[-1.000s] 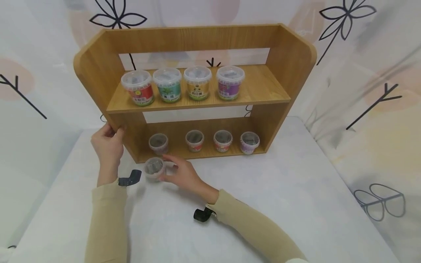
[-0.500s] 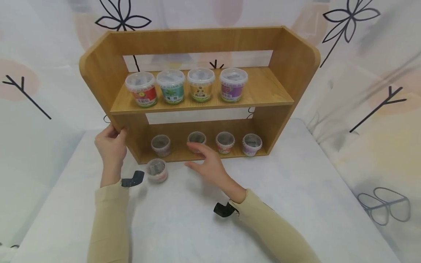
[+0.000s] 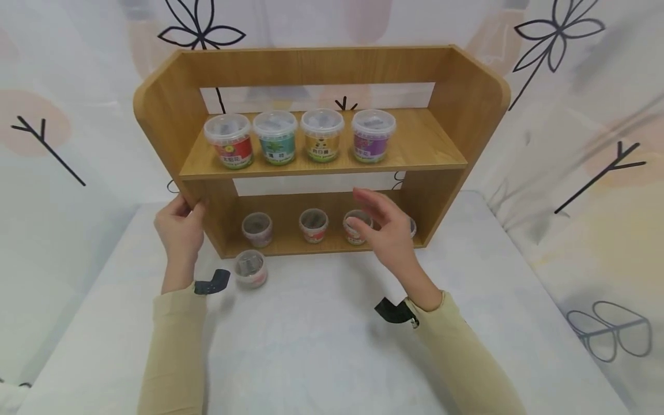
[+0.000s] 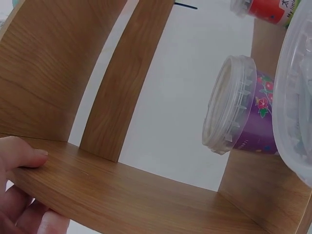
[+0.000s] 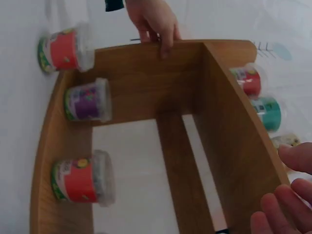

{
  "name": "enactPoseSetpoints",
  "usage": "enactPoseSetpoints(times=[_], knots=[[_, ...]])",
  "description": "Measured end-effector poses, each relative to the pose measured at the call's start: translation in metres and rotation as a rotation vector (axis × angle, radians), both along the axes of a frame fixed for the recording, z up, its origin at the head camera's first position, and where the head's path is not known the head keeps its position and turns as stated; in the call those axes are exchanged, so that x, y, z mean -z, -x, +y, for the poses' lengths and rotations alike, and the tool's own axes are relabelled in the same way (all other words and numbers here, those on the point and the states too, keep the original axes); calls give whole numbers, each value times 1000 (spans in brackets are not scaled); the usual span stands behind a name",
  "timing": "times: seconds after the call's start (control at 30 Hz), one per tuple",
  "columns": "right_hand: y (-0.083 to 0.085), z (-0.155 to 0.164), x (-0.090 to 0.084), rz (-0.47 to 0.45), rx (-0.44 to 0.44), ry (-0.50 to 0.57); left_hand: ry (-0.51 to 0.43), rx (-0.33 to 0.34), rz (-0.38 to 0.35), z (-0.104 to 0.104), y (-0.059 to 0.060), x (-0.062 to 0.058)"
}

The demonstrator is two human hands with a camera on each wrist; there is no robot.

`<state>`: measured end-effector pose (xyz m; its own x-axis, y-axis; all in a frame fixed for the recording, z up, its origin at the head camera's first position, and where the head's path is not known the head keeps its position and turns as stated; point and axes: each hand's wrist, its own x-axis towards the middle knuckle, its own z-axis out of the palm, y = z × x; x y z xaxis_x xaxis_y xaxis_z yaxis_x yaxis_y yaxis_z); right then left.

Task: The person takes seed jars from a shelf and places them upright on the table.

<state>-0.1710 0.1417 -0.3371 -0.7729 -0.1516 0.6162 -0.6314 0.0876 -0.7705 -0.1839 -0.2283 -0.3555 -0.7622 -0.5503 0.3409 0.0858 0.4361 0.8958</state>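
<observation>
Your left hand [image 3: 178, 227] grips the left side panel of the wooden shelf [image 3: 321, 66]; your right hand [image 3: 386, 227] hovers spread wide before the lower row's right-hand tubs. The left wrist view alone shows a purple tub's [image 4: 239, 114] ribbed clear lid. One small tub [image 3: 251, 268] stands on the white counter [image 3: 321, 346].

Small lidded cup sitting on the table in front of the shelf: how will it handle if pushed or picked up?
The small lidded cup is probably light and stiff: thin clear plastic. Upright on a narrow base, it may tip if pushed high. The smooth wall may be slippery.
</observation>
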Motion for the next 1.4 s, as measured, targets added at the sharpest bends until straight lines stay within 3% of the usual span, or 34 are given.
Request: enactPoseSetpoints(times=[0.33, 0.67, 1.0, 1.4], knots=[[6, 32, -35, 78, 178, 105, -17, 8, -1, 2, 0, 2], [27, 47, -65, 102, 263, 67, -12, 17, 26, 4, 0, -3], [49, 42, -85, 0, 155, 59, -26, 8, -6, 2, -1, -3], [60, 28, -101, -100, 70, 15, -31, 11, 7, 1, -2, -1]])
